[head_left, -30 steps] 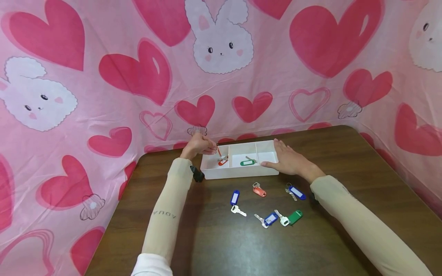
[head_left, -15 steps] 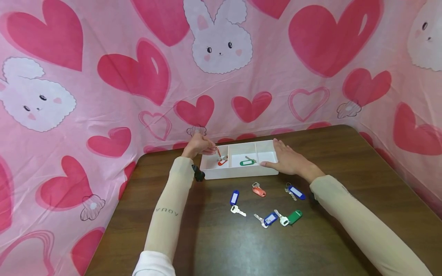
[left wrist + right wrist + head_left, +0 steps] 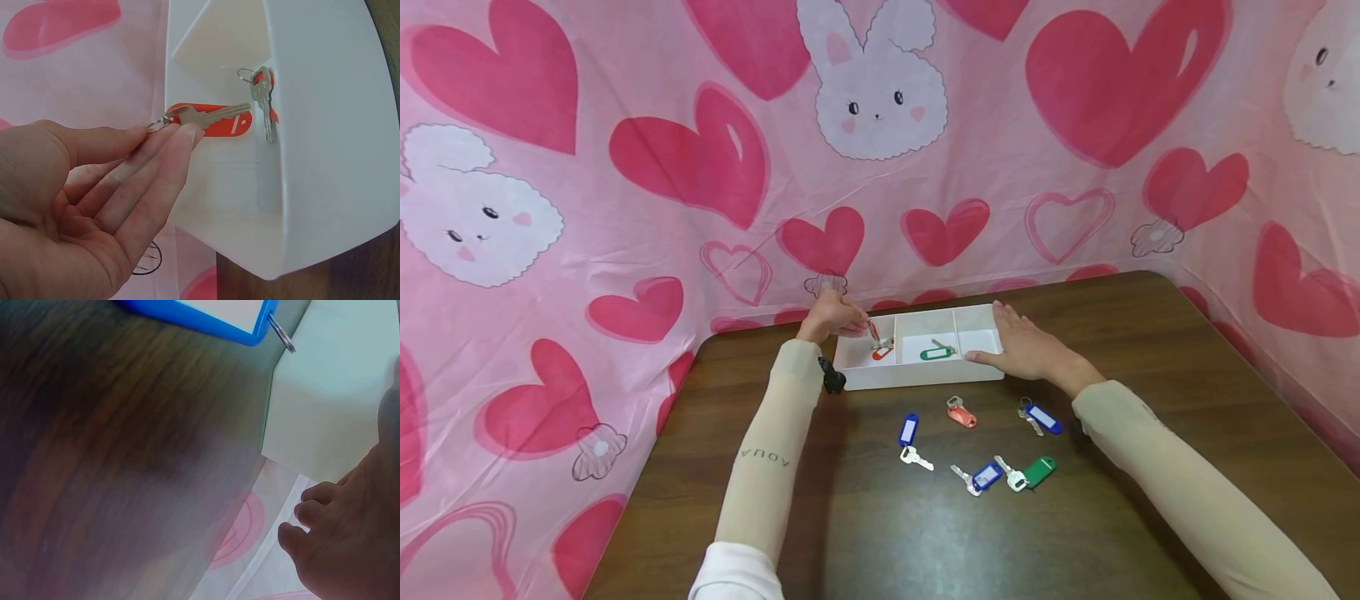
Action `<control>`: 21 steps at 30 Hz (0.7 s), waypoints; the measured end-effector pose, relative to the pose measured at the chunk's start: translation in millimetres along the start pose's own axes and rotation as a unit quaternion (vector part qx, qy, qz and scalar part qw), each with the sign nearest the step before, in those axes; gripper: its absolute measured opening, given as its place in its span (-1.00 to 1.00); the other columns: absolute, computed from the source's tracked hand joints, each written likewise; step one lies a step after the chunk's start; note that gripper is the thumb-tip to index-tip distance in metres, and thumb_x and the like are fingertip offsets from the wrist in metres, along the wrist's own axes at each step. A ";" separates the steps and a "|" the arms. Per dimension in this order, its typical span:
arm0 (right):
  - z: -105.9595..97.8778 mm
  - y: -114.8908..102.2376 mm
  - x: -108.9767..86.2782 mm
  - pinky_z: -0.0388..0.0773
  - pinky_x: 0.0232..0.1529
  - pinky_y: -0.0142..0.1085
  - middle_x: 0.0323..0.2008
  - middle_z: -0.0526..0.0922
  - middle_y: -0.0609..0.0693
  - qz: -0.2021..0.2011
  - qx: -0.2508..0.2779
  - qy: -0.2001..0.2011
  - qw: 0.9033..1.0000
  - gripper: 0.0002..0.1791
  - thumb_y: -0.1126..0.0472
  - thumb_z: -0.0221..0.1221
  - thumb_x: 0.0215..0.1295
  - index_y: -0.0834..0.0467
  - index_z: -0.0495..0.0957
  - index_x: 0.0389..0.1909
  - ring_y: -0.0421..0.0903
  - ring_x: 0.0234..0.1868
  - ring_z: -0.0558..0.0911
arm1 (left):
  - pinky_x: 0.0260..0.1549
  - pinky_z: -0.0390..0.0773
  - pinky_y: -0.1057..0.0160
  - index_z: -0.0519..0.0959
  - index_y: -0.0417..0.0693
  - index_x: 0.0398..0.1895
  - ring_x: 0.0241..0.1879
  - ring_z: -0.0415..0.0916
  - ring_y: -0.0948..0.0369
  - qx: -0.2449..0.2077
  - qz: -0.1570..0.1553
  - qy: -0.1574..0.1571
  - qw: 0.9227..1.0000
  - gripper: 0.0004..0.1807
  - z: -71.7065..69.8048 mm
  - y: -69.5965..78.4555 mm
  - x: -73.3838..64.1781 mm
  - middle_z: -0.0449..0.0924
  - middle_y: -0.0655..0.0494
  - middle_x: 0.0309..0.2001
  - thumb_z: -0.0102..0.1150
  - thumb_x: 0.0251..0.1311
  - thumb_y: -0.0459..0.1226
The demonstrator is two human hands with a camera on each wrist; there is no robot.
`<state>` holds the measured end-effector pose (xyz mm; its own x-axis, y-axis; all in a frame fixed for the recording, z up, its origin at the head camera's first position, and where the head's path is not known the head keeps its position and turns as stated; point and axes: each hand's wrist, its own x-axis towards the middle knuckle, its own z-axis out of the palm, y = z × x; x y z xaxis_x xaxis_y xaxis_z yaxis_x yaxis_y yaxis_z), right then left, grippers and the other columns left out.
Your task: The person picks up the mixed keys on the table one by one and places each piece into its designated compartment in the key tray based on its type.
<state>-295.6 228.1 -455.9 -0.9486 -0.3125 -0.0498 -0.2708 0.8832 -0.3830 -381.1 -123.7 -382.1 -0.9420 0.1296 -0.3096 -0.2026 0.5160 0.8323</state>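
Note:
Over the left compartment of a white divided box [image 3: 925, 375], my left hand [image 3: 835, 317] pinches the ring of a key [image 3: 215, 116] with a red tag [image 3: 220, 131]. Key and tag hang past the fingertips. Below them, against the divider, lies another key [image 3: 263, 94] with a red tag [image 3: 882, 354]. A green-tagged key [image 3: 936, 353] lies in the middle compartment. My right hand [image 3: 1033, 343] rests against the box's right end, fingers extended along it and thumb over the front rim. It partly hides the right compartment.
On the brown table [image 3: 880, 533] before the box lie an orange-red-tagged key [image 3: 962, 414], a green-tagged key [image 3: 1040, 472] and blue-tagged keys [image 3: 908, 430], one [image 3: 1043, 418] near the right wrist. A pink heart-print cloth [image 3: 880, 192] hangs behind.
The red tag in my left hand has turned slightly and shows a little more of its face. The right hand and the box stay in place.

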 end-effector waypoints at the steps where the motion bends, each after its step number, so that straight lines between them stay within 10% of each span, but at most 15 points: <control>1: -0.2 -0.2 -0.1 -0.08 0.67 0.22 0.71 -0.17 0.30 0.000 0.001 -0.001 1.000 0.43 -0.67 0.00 0.23 0.30 -0.31 0.69 0.34 0.72 -0.14 | 0.14 0.69 -0.14 0.72 -0.49 -0.10 -0.42 0.79 0.11 0.000 0.000 0.000 1.000 -0.80 0.0 -0.1 0.0 0.79 -0.23 -0.26 0.25 0.37 -0.44; 21: -0.1 0.3 0.6 -0.08 0.67 0.24 0.71 -0.17 0.31 -0.003 0.003 -0.002 1.000 0.43 -0.66 0.01 0.24 0.31 -0.32 0.69 0.35 0.72 -0.14 | 0.08 0.74 -0.09 0.71 -0.46 -0.02 -0.21 0.82 -0.05 0.024 0.020 0.005 0.999 -0.74 0.5 -0.3 -4.5 0.78 -0.21 -0.26 0.26 0.38 -0.38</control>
<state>-296.3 228.2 -455.9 -0.9467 -0.3181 -0.0506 -0.2747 0.8795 -0.3887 -376.7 -124.0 -381.3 -0.9518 0.1434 -0.2712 -0.1508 0.5513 0.8206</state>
